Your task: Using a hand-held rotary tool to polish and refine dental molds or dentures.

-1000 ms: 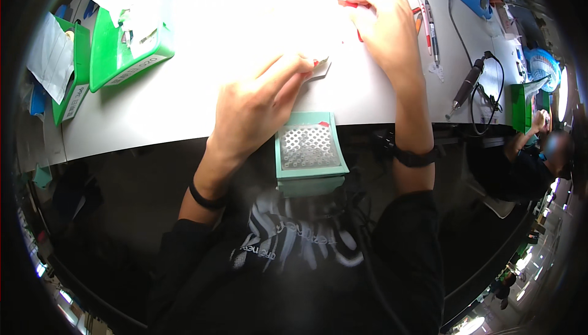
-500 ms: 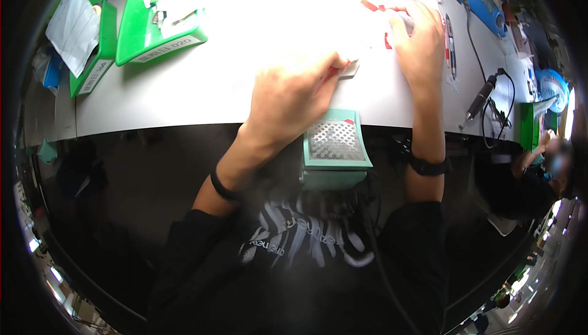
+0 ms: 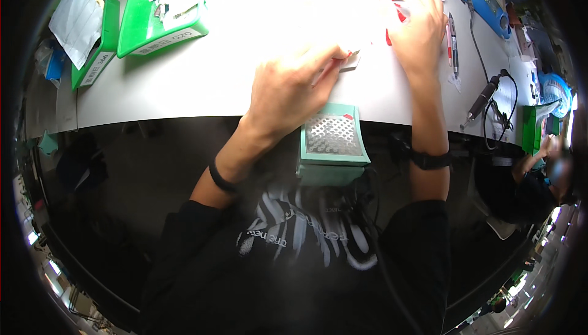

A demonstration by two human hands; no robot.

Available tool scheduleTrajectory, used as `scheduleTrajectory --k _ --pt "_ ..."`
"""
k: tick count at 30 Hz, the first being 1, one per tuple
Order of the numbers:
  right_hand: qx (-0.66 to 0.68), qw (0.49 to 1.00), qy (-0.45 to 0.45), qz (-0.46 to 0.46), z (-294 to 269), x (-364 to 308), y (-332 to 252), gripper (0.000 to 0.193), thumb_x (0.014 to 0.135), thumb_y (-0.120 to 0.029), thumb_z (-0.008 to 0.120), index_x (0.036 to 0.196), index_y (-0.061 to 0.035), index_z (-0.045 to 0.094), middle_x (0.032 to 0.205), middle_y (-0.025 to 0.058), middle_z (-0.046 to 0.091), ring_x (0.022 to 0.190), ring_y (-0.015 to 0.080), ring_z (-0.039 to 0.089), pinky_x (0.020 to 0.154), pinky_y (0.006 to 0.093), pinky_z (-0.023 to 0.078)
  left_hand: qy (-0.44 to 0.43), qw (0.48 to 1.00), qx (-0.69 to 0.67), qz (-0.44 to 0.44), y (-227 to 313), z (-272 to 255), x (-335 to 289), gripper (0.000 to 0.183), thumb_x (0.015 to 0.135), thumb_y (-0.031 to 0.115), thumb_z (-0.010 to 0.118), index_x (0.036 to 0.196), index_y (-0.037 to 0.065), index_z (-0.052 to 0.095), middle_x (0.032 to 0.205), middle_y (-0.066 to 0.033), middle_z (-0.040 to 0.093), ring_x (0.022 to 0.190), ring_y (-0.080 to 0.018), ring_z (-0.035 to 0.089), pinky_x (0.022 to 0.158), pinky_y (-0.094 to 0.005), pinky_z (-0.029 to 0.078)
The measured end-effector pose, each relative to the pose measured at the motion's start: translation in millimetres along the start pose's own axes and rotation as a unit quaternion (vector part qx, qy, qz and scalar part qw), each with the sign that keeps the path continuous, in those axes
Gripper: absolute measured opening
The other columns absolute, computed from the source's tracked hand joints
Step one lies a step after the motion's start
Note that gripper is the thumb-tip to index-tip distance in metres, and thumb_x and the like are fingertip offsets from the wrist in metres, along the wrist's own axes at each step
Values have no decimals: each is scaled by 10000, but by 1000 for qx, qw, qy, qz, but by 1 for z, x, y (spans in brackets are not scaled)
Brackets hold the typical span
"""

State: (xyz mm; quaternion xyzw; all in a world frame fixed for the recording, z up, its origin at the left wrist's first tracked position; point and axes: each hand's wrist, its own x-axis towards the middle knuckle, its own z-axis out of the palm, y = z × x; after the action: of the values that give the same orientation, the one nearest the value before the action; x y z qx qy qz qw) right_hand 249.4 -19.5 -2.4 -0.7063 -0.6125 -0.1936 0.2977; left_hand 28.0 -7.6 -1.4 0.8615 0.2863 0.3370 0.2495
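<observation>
White tabletop (image 3: 184, 93) under serious glare, both forearms crossing its front edge. Two open green plastic bins (image 3: 130, 22) (image 3: 111, 26) sit by the left edge, well apart from the hands, probably so elbows don't hit them. Blue box-shaped unit (image 3: 481, 1) at the far right. Pale teal box with a perforated metal face (image 3: 334, 136) juts out past the front edge, likely placed so the holes sit close to the hands.

Left hand (image 3: 291, 81): fingers pinched on something tiny and reddish, near the front edge, tips just over a small pale grey block (image 3: 352, 62). Looks like a precision hold. Right hand (image 3: 419, 35): further back, fingers curled by a small red piece (image 3: 388, 37); can't tell if they're gripping. Moving right looks tighter: slim pens (image 3: 454, 44) lie beside that hand, then a black pen-shaped tool (image 3: 482, 102) with a looped cable near the front right corner.
</observation>
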Motion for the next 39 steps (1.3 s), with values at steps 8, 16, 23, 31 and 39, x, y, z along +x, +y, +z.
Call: scheduleTrajectory --k 8,16,23,31,39 --pt "76 994 67 -26 -12 -3 7 134 763 -66 662 885 -19 633 811 108 617 796 281 580 740 366 452 -11 1000 6 -6 5 -2 -3 115 833 109 671 945 107 647 764 -22 703 535 -90 630 453 -214 451" --pt "495 830 -90 243 -33 -23 -37 117 842 13 641 948 48 609 864 91 657 801 115 617 714 233 498 -16 998 -45 -42 1 -5 -2 127 818 76 678 944 87 668 778 -52 708 678 -121 691 582 -224 522" --pt "510 839 16 188 -33 -60 -58 106 813 29 654 905 29 603 873 74 646 805 108 613 753 259 508 -28 998 -32 -52 7 -1 0 122 824 76 675 946 78 673 808 -48 717 709 -111 696 597 -216 530" --pt "440 885 13 150 -29 -65 -63 219 741 29 657 935 -1 561 779 66 637 764 133 613 745 263 466 -25 996 -45 -74 4 2 -4 143 838 67 662 981 63 668 850 -52 722 782 -103 692 662 -215 531" --pt "444 885 -43 135 -27 -66 -64 375 715 127 637 1052 37 498 996 99 592 861 136 575 883 297 475 -21 985 -93 -146 9 3 -6 162 858 61 632 1017 49 658 906 -50 718 863 -87 668 740 -220 516"
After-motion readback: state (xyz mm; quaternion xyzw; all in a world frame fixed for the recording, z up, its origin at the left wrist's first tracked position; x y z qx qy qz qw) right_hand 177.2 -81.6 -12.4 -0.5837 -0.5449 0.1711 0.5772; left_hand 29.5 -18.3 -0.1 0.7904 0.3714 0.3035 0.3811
